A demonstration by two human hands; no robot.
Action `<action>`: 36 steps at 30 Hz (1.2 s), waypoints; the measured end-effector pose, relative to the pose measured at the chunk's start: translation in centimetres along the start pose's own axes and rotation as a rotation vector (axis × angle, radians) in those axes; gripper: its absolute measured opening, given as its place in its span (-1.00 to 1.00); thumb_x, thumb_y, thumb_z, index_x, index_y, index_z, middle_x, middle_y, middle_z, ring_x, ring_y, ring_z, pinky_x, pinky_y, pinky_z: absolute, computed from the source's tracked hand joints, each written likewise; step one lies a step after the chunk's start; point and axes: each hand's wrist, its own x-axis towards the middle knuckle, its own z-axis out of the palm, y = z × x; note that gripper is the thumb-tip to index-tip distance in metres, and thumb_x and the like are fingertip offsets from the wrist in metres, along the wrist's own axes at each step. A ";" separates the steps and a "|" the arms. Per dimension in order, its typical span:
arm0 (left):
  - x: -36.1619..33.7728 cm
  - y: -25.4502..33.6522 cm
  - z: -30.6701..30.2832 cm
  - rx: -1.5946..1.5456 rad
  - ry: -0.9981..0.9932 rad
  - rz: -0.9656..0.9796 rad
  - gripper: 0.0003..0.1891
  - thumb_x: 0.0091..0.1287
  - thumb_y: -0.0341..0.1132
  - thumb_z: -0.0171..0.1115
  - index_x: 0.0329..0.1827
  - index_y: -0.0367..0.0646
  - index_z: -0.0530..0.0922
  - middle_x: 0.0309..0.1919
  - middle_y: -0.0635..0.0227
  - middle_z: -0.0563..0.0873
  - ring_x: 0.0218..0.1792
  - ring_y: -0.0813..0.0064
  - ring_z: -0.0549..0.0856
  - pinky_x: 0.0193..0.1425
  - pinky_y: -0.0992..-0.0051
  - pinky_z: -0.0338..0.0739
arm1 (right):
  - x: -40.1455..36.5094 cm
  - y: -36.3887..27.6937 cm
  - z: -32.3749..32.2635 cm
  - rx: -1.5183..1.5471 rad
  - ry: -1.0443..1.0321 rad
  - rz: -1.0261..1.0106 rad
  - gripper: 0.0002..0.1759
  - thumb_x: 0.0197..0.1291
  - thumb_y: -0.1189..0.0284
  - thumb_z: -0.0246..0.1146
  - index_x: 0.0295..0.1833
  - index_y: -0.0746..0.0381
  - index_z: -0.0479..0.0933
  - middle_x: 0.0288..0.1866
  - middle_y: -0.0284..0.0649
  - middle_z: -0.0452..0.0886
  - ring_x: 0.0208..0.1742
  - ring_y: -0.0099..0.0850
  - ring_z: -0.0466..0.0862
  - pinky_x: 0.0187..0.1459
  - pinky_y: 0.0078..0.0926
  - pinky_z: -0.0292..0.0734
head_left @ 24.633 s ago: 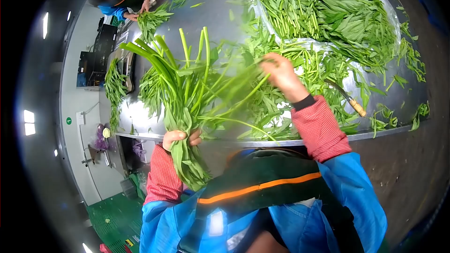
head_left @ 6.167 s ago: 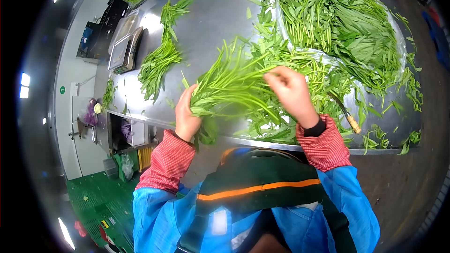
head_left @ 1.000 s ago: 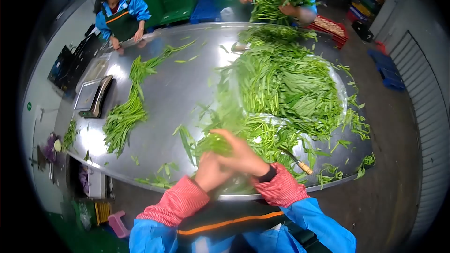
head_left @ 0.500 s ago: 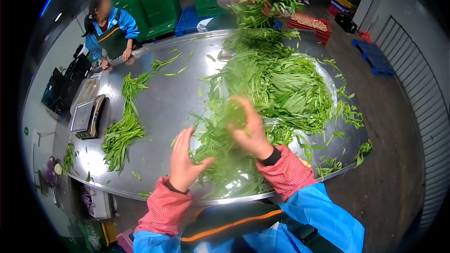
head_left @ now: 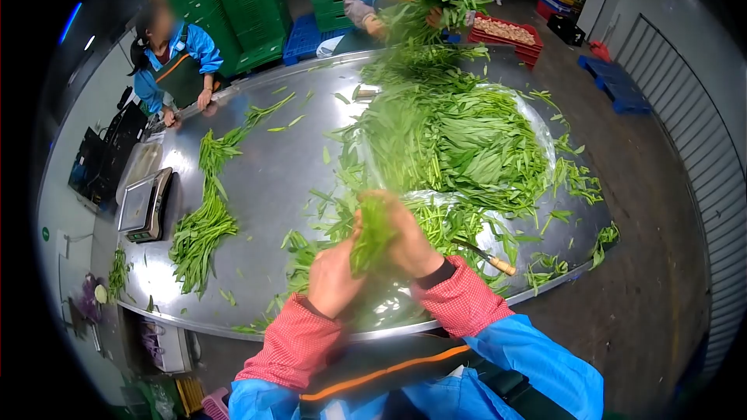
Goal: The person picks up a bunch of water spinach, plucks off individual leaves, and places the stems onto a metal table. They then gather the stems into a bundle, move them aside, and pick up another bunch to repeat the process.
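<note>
Both my hands are wrapped round a bunch of water spinach [head_left: 373, 237] over the near part of the metal table. My left hand [head_left: 333, 276] is closed against the bunch's left side, and my right hand [head_left: 406, 239] grips it from the right. Motion blurs the fingertips and the bunch. Beyond my hands, a large heap of water spinach [head_left: 490, 140] lies on clear plastic sheeting. A knife with a wooden handle [head_left: 499, 264] rests to the right of my right hand, its dark blade among the stems.
Gathered bunches of greens [head_left: 204, 233] lie on the table [head_left: 272, 179] at left, near a scale [head_left: 146, 204]. Across the table one person holds a bunch [head_left: 436, 8]; another person [head_left: 183, 70] stands far left. A red crate [head_left: 506, 33] sits behind.
My hands have come together round the bunch; the left was spread and holding nothing before. The knife is now uncovered. The person across has lowered one hand from their bunch.
</note>
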 end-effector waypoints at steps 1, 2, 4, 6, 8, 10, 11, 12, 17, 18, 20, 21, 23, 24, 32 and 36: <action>0.1 0.1 -0.5 0.025 -0.050 0.021 -0.62 -0.02 -0.42 0.39 -0.09 -0.15 0.56 -0.35 0.14 0.68 -0.25 0.03 0.67 -0.17 0.20 0.54 | 0.1 -0.6 -0.1 0.015 0.052 0.042 -0.65 0.45 0.24 0.03 0.13 0.27 0.40 -0.11 -0.19 0.56 -0.15 -0.35 0.63 -0.09 -0.34 0.60; 0.2 0.4 -1.0 0.051 -0.100 0.041 -0.64 -0.02 -0.41 0.38 -0.11 -0.15 0.57 -0.37 0.15 0.68 -0.27 0.04 0.67 -0.18 0.21 0.54 | 0.2 -0.7 -0.6 -0.021 0.101 0.098 -0.64 0.43 0.22 0.05 0.12 0.27 0.40 -0.12 -0.19 0.55 -0.16 -0.34 0.62 -0.07 -0.33 0.59; 0.1 0.9 -1.4 0.101 -0.124 0.063 -0.67 -0.04 -0.39 0.41 -0.17 -0.15 0.57 -0.38 0.17 0.68 -0.27 0.07 0.68 -0.21 0.20 0.53 | 0.4 -0.4 -2.1 -0.091 0.202 0.209 -0.62 0.40 0.18 0.08 0.11 0.25 0.41 -0.14 -0.17 0.55 -0.17 -0.32 0.59 -0.05 -0.32 0.57; -0.1 0.5 -1.5 0.140 -0.163 0.066 -0.66 -0.07 -0.39 0.42 -0.19 -0.16 0.56 -0.38 0.16 0.68 -0.26 0.06 0.68 -0.20 0.19 0.52 | 0.5 -0.1 -2.7 -0.029 0.235 0.211 -0.69 0.39 0.21 0.10 0.02 0.23 0.44 -0.18 -0.21 0.54 -0.21 -0.32 0.59 -0.12 -0.32 0.57; -0.2 0.3 -1.6 0.157 -0.143 0.134 -0.79 0.01 -0.36 0.36 -0.32 -0.16 0.53 -0.47 0.17 0.64 -0.36 0.08 0.66 -0.28 0.19 0.51 | 0.4 0.4 -4.0 0.027 0.295 0.233 -0.72 0.38 0.23 0.12 -0.01 0.21 0.45 -0.19 -0.23 0.54 -0.23 -0.33 0.58 -0.13 -0.36 0.56; -0.5 0.2 -1.6 0.168 -0.147 0.170 -0.81 0.02 -0.34 0.35 -0.39 -0.17 0.51 -0.52 0.17 0.62 -0.41 0.08 0.66 -0.32 0.18 0.50 | 0.7 0.6 -5.3 -0.017 0.399 0.160 -0.77 0.38 0.25 0.12 -0.06 0.18 0.45 -0.24 -0.29 0.53 -0.29 -0.40 0.55 -0.20 -0.42 0.53; -0.7 0.1 -1.6 0.170 -0.162 0.173 -0.79 -0.01 -0.35 0.36 -0.39 -0.17 0.50 -0.52 0.16 0.61 -0.41 0.08 0.66 -0.32 0.18 0.49 | 0.8 0.6 -5.7 -0.040 0.451 0.122 -0.80 0.39 0.26 0.12 -0.08 0.17 0.45 -0.27 -0.31 0.53 -0.32 -0.43 0.53 -0.23 -0.46 0.52; -1.0 0.1 -1.6 0.173 -0.177 0.175 -0.77 -0.04 -0.36 0.38 -0.39 -0.18 0.50 -0.52 0.16 0.61 -0.41 0.08 0.66 -0.33 0.18 0.49 | 0.6 0.5 -5.9 -0.059 0.397 0.118 -0.82 0.39 0.28 0.12 -0.09 0.16 0.45 -0.30 -0.35 0.51 -0.35 -0.48 0.50 -0.27 -0.50 0.49; -1.4 0.1 -1.4 0.229 -0.266 0.142 -0.64 -0.16 -0.37 0.47 -0.31 -0.17 0.50 -0.44 0.18 0.63 -0.32 0.07 0.66 -0.21 0.20 0.50 | 0.2 0.1 -6.1 -0.088 0.288 0.141 -0.90 0.40 0.35 0.11 -0.12 0.14 0.45 -0.47 -0.49 0.37 -0.50 -0.66 0.34 -0.49 -0.68 0.26; -1.5 0.1 -1.4 0.244 -0.265 0.161 -0.64 -0.16 -0.37 0.47 -0.30 -0.16 0.50 -0.45 0.19 0.63 -0.33 0.08 0.66 -0.23 0.20 0.50 | 0.2 0.2 -6.4 -0.107 0.295 0.134 -0.89 0.41 0.35 0.10 -0.13 0.14 0.46 -0.49 -0.50 0.36 -0.52 -0.67 0.33 -0.51 -0.69 0.23; -1.4 0.1 -1.6 0.275 -0.267 0.194 -0.62 -0.18 -0.37 0.47 -0.29 -0.16 0.49 -0.46 0.21 0.62 -0.34 0.10 0.66 -0.25 0.21 0.48 | 0.1 0.4 -6.7 -0.146 0.311 0.119 -0.87 0.41 0.35 0.10 -0.16 0.15 0.48 -0.52 -0.52 0.33 -0.56 -0.68 0.30 -0.56 -0.71 0.17; -1.4 0.2 -1.7 0.289 -0.269 0.210 -0.61 -0.19 -0.37 0.46 -0.29 -0.15 0.48 -0.46 0.21 0.62 -0.35 0.11 0.65 -0.26 0.22 0.47 | 0.1 0.3 -6.8 -0.251 0.378 0.091 -0.86 0.41 0.35 0.10 -0.18 0.16 0.49 -0.53 -0.53 0.32 -0.58 -0.69 0.28 -0.57 -0.71 0.16; -1.6 -0.2 -1.9 0.321 -0.274 0.227 -0.61 -0.21 -0.39 0.45 -0.29 -0.15 0.47 -0.46 0.23 0.61 -0.36 0.13 0.65 -0.28 0.23 0.45 | -0.2 -0.5 -6.5 -0.460 0.512 0.033 -0.83 0.42 0.36 0.09 -0.22 0.18 0.51 -0.56 -0.54 0.30 -0.61 -0.70 0.25 -0.60 -0.70 0.15; -2.0 -0.7 -2.0 0.339 -0.276 0.230 -0.60 -0.22 -0.40 0.44 -0.29 -0.15 0.47 -0.46 0.23 0.61 -0.36 0.14 0.65 -0.29 0.24 0.44 | -0.4 -1.3 -6.9 -0.587 0.496 0.037 -0.82 0.42 0.36 0.09 -0.20 0.21 0.52 -0.54 -0.52 0.33 -0.59 -0.68 0.29 -0.56 -0.68 0.22; -2.4 -2.0 -0.6 0.577 -0.216 0.348 -0.83 -0.04 -0.42 0.25 -0.39 -0.09 0.44 -0.52 0.33 0.55 -0.44 0.27 0.60 -0.31 0.31 0.40 | -2.4 -0.2 -3.2 -1.706 -0.160 -0.347 -0.67 0.25 0.18 0.21 -0.09 0.23 0.60 -0.33 -0.06 0.63 -0.15 -0.13 0.64 -0.07 -0.22 0.49; -2.1 -1.5 -1.3 0.577 -0.219 0.426 -0.92 0.03 -0.43 0.13 -0.41 -0.07 0.44 -0.54 0.36 0.50 -0.45 0.31 0.57 -0.29 0.35 0.39 | -2.9 -0.3 -4.0 -1.789 -0.425 0.118 -0.68 0.21 0.15 0.26 -0.07 0.15 0.60 -0.30 -0.11 0.66 -0.21 -0.11 0.66 -0.18 -0.20 0.52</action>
